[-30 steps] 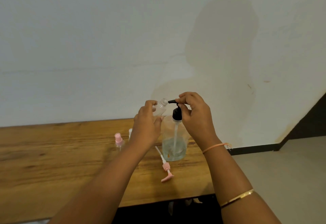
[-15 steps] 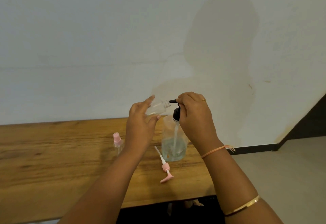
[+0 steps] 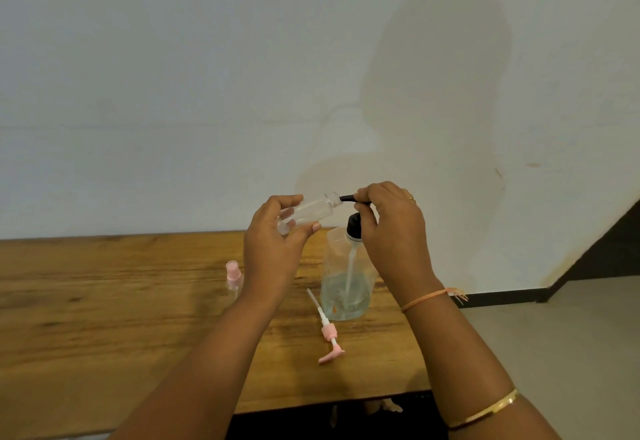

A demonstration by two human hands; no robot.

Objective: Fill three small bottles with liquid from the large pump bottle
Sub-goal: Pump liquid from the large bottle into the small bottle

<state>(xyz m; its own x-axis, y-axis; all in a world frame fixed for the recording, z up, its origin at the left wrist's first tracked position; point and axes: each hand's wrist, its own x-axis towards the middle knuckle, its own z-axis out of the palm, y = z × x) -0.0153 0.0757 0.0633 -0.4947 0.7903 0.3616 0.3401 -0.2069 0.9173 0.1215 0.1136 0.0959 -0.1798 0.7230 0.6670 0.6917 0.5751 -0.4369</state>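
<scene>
A pale wall (image 3: 207, 75) fills the upper part of the view, with a wooden table (image 3: 104, 318) against it. On the table stands the large pump bottle (image 3: 346, 287), clear, upright, with liquid only in its lower part and a black pump head (image 3: 354, 224) on top. The right hand (image 3: 391, 231) is closed over the pump head, fingers wrapped on its top, the black spout poking out to the left. The left hand (image 3: 273, 249) grips a small clear bottle (image 3: 308, 212), capless, lying nearly on its side above the table, its open neck touching the spout tip. Half a second ago the bottle sat a little lower in the hand with a finger sticking up; now the fingers curl over it and the neck meets the spout more squarely. The large bottle has not shifted. A small bottle with a pink cap (image 3: 232, 275) stands on the table just left of the left wrist. A loose pink pump (image 3: 327, 332) lies flat in front of the large bottle, unmoved.
</scene>
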